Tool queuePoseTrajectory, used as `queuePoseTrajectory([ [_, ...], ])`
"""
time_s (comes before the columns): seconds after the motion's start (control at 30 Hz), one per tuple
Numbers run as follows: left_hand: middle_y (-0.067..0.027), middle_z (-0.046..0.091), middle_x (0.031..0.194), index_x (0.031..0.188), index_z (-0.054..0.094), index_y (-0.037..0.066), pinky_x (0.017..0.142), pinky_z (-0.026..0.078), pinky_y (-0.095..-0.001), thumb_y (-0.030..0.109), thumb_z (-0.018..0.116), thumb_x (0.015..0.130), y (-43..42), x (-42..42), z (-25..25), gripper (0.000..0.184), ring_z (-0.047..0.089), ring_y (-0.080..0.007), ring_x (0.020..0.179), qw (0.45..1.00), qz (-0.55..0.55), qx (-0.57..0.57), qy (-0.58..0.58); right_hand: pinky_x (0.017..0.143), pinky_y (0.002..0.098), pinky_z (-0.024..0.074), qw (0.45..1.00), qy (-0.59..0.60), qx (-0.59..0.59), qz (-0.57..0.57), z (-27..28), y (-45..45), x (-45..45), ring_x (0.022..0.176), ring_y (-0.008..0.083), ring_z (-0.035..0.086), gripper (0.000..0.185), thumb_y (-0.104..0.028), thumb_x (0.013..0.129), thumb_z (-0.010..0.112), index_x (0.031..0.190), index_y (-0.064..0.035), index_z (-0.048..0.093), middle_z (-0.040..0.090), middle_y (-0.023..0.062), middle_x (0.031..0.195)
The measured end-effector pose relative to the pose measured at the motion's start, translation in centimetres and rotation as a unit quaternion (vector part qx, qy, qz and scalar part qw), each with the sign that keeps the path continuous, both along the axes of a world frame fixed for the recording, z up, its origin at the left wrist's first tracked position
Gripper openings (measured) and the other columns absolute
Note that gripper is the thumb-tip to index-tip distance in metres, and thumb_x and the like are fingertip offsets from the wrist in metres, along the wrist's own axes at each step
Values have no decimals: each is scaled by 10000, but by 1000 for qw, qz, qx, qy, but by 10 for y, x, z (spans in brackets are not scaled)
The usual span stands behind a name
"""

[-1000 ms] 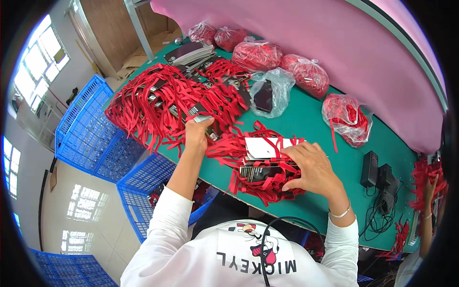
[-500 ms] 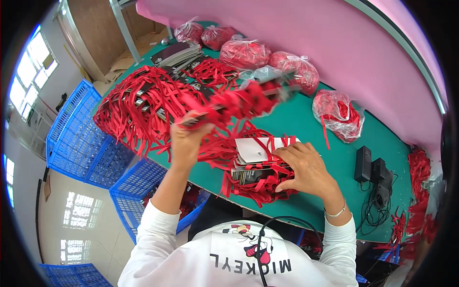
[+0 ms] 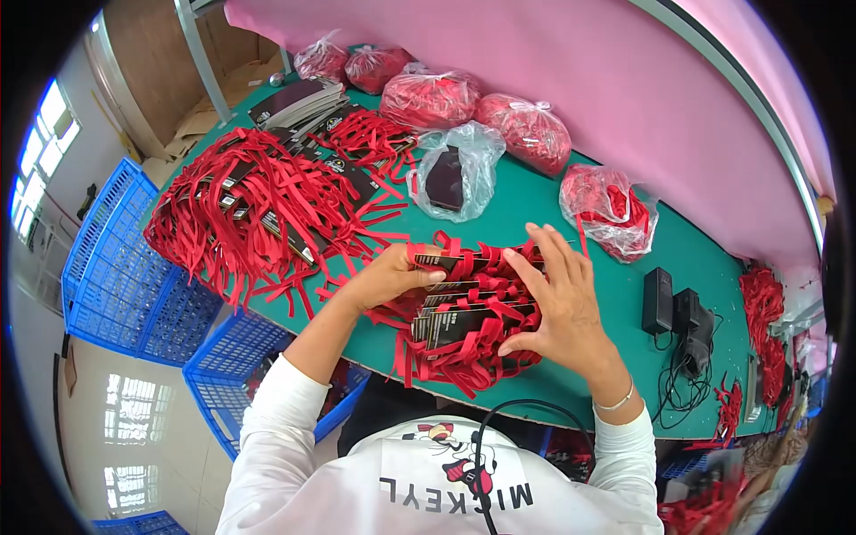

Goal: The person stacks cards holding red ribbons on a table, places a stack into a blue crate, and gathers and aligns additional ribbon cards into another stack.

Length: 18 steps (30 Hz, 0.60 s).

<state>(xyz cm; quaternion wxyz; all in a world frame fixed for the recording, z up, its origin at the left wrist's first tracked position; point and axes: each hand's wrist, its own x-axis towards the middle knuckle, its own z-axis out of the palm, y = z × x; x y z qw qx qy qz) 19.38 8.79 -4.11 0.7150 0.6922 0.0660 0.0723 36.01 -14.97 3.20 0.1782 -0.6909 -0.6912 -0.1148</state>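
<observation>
Green tabletop (image 3: 606, 290), pink sheet (image 3: 624, 98) behind

Lighting: bright, evenly spread.
Light in view: windows (image 3: 43, 156) at the left edge, burnt out to white, with blue-violet fringing.
Floor (image 3: 192, 437): glossy, bearing gridded window reflections.
Clear plastic bag (image 3: 481, 169): scattered white glints.
Tabletop (image 3: 620, 308): evenly lit, shadows soft; dark below its near edge.
White shirt (image 3: 343, 486): very pale, fold detail faint.
Lens: strongly wide, fisheye; circular field, corners black; metal rail (image 3: 727, 64) at upper right bowed.
Focus: left hand (image 3: 390, 278) and right hand (image 3: 563, 308) reasonably sharp; fine print on the cards (image 3: 456, 326) too small to read; lower right edge smeared and indistinct.
</observation>
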Motion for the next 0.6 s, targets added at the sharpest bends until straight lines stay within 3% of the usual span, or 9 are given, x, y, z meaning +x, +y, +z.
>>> queuePoseTrajectory([
  [0.1,-84,638,1293,1422,514,-11,1051,441,-332,261,728,918,3,-12,1,611,587,-163,1197,995,-45,-77,-38,1048,513,335,999,8,-34,1,-8,4,6,1248,348,472,1190,-600,446,860,1454,-105,467,516,118,1359],
  [0.13,-110,515,1452,1517,364,-12,1138,365,-382,502,819,785,1,-15,8,1004,501,-226,1334,992,-79,-100,-21,1042,509,339,999,10,-41,1,-8,4,6,1238,342,479,1178,-601,451,858,1448,-103,475,526,113,1344],
  [0.23,-126,389,1552,1563,246,4,1187,294,-416,647,858,621,-19,-25,-7,1295,389,-262,1427,982,-128,-26,-137,1025,498,351,999,16,-52,1,-10,3,7,1205,323,497,1146,-603,461,854,1425,-97,498,553,101,1304],
  [0.27,-146,321,1587,1572,218,40,1217,199,-482,689,871,507,-20,-28,-12,1408,303,-295,1478,983,-93,92,-131,1019,494,355,998,19,-55,1,-11,2,6,1194,317,502,1135,-603,464,852,1418,-94,506,561,98,1292],
  [0.37,-160,368,1550,1538,304,84,1220,136,-543,648,897,492,-39,-33,-21,1328,302,-333,1477,916,53,378,-124,999,482,363,999,11,-43,-3,-15,-1,5,1167,301,511,1093,-601,484,845,1391,-81,525,571,93,1265],
  [0.4,-158,416,1505,1491,373,110,1212,113,-583,575,915,524,-46,-28,-36,1202,364,-362,1436,922,106,351,-124,1011,482,360,999,12,-46,-3,-15,-2,4,1184,307,506,1093,-607,492,840,1395,-78,520,560,98,1288],
  [0.5,-136,406,1499,1485,366,71,1177,296,-423,238,962,557,-46,-26,-34,1115,386,-290,1415,948,84,283,-121,1049,483,345,999,7,-35,11,-8,-6,5,1234,328,489,1099,-623,521,823,1411,-66,498,519,117,1360],
  [0.53,-132,406,1490,1482,375,65,1158,323,-414,147,941,564,-47,-26,-35,1082,395,-285,1404,953,83,264,-125,1063,483,337,999,3,-22,25,-1,-9,6,1250,336,481,1104,-628,533,817,1420,-61,486,499,126,1388],
  [0.6,-133,400,1492,1485,372,64,1163,319,-414,149,942,572,-49,-27,-32,1079,392,-285,1408,957,72,247,-135,1131,495,302,1000,12,2,28,3,-23,17,1367,367,412,1208,-674,543,806,1496,-55,396,389,168,1519],
])
